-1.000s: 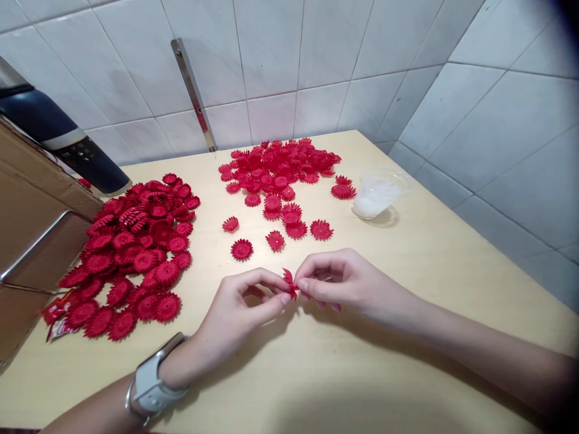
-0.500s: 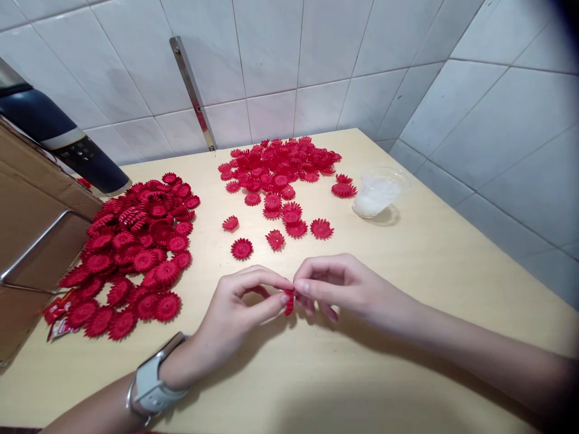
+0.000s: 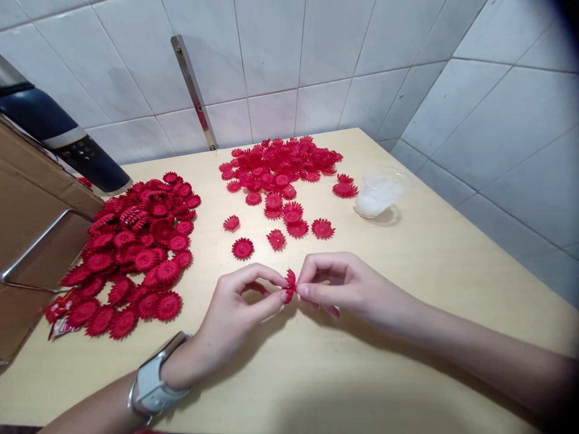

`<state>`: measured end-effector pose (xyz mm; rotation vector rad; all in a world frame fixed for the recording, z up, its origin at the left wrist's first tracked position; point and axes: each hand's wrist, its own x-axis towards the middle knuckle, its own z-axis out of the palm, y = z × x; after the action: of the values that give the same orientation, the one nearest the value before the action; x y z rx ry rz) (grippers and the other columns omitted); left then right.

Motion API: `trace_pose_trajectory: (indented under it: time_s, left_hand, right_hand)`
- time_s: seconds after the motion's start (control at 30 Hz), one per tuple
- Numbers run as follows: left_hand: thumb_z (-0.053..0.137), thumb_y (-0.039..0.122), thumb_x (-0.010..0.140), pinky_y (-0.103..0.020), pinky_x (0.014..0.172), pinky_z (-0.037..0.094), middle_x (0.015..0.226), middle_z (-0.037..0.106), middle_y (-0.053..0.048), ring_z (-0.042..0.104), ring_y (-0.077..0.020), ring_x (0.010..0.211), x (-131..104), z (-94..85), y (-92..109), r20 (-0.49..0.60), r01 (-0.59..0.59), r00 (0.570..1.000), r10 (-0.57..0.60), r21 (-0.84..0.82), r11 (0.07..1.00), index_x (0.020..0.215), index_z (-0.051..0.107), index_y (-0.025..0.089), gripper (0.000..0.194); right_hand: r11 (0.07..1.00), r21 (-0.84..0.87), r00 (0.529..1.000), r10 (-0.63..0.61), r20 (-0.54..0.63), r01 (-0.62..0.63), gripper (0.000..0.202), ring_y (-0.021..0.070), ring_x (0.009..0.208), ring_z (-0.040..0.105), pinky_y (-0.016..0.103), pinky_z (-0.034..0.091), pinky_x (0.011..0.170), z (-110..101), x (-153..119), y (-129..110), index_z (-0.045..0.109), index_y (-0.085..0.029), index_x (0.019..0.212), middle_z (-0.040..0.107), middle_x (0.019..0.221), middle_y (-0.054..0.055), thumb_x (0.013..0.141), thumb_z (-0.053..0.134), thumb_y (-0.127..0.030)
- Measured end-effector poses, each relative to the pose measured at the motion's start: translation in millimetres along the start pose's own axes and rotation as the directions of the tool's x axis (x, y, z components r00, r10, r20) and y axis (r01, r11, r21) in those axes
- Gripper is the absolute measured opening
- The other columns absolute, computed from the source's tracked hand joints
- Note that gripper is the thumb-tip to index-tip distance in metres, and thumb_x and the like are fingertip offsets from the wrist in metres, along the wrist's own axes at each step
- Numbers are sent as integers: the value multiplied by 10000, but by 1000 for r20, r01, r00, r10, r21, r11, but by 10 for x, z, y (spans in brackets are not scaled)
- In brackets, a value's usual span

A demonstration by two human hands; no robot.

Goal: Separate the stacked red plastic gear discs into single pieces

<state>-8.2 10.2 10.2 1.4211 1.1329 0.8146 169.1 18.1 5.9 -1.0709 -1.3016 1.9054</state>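
Between my two hands, above the table, a small red flower piece (image 3: pixel 290 278) with pointed petals is held edge-on. My left hand (image 3: pixel 246 301), with a watch (image 3: pixel 158 383) on the wrist, pinches it between thumb and forefinger from the left. From the other side, the thumb and forefinger of my right hand (image 3: pixel 341 283) pinch at its centre; whether they also grip some tiny part there is too small to make out. Loose red flower pieces (image 3: pixel 243 248) lie just beyond my hands.
A large heap of red flower pieces (image 3: pixel 145 259) covers the left side, by a cardboard box (image 3: pixel 40 199) and a dark bottle (image 3: pixel 67 135). Another heap (image 3: pixel 280 160) lies at the back. A clear plastic cup (image 3: pixel 377 196) with white contents tilts at the right. Tiled walls (image 3: pixel 325 48) border the table.
The red flower piece has been turned or shifted between my fingers, so more of its petals show above the fingertips. Both hands stay nearly in place.
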Motion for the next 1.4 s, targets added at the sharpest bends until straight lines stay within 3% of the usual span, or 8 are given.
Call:
trace_pose_trajectory:
  time_s: [0.27, 0.5, 0.9, 1.0, 1.07, 1.2, 1.3, 1.4]
  left_hand:
    - [655, 228, 726, -227, 688, 463, 779, 660, -4, 592, -129, 735, -24, -11, 0, 68, 50, 997, -43, -107, 993, 799, 649, 171, 94]
    - [671, 194, 707, -229, 672, 470, 752, 665, -4, 597, -123, 701, -39, -10, 11, 124, 121, 987, -97, -195, 973, 762, 664, 166, 62]
    - [594, 200, 761, -234, 626, 416, 687, 605, -3, 539, -112, 657, -34, 4, 15, 66, 176, 984, -166, -216, 960, 711, 602, 143, 75]
    - [595, 203, 751, -236, 617, 408, 678, 611, -14, 534, -112, 642, -17, -3, 12, -6, 199, 978, -207, -252, 947, 704, 600, 136, 82]
    - [616, 216, 733, -238, 618, 407, 659, 598, -8, 523, -106, 628, -8, -8, -9, -28, 212, 972, -232, -317, 925, 696, 598, 140, 86]
    - [645, 240, 717, -256, 641, 419, 672, 592, 0, 509, -93, 611, 3, -14, -54, -9, 237, 963, -271, -458, 857, 699, 602, 157, 95]
    - [643, 225, 722, -265, 666, 423, 720, 607, -14, 515, -93, 624, -1, -9, -54, 41, 240, 968, -247, -440, 866, 700, 622, 156, 76]
    - [631, 227, 735, -268, 667, 427, 736, 612, -24, 535, -109, 654, -19, 11, -34, 91, 217, 976, -197, -400, 891, 719, 634, 156, 73]
  right_hand:
    - [999, 48, 1000, -12, -28, 13, 240, 56, 419, 367, 200, 242, 414, 15, -6, 8, 519, -150, 585, 459, 449, -66, 666, 706, -276]
    - [997, 44, 997, -61, 37, 59, 122, 84, 549, 522, 204, 389, 507, -9, -12, -22, 613, -144, 615, 589, 586, -27, 660, 716, -190]
    - [929, -344, 991, -128, 42, 135, 115, 93, 544, 511, 198, 379, 472, -93, 6, -149, 629, -146, 659, 602, 630, -4, 741, 634, -226]
    - [924, -374, 986, -129, -109, 79, 160, 90, 499, 480, 195, 357, 423, -236, 52, -203, 588, -152, 654, 546, 579, -16, 752, 615, -276]
    - [933, -347, 927, -211, -310, 96, 183, 82, 480, 460, 193, 362, 421, -325, 90, -218, 567, -158, 682, 512, 559, -26, 772, 587, -316]
    - [962, -237, 840, -237, -489, 134, 310, 107, 599, 554, 197, 409, 420, -349, 132, -198, 514, -187, 1034, 576, 922, 53, 773, 583, -341]
    - [959, -245, 897, -230, -377, 143, 544, 126, 668, 577, 210, 446, 423, -237, 98, -155, 368, -246, 1216, 499, 1152, 95, 745, 617, -354]
    - [949, -290, 976, -171, -138, 125, 528, 128, 667, 572, 196, 438, 404, -107, 40, -109, 399, -237, 1192, 545, 1090, 90, 730, 633, -340]
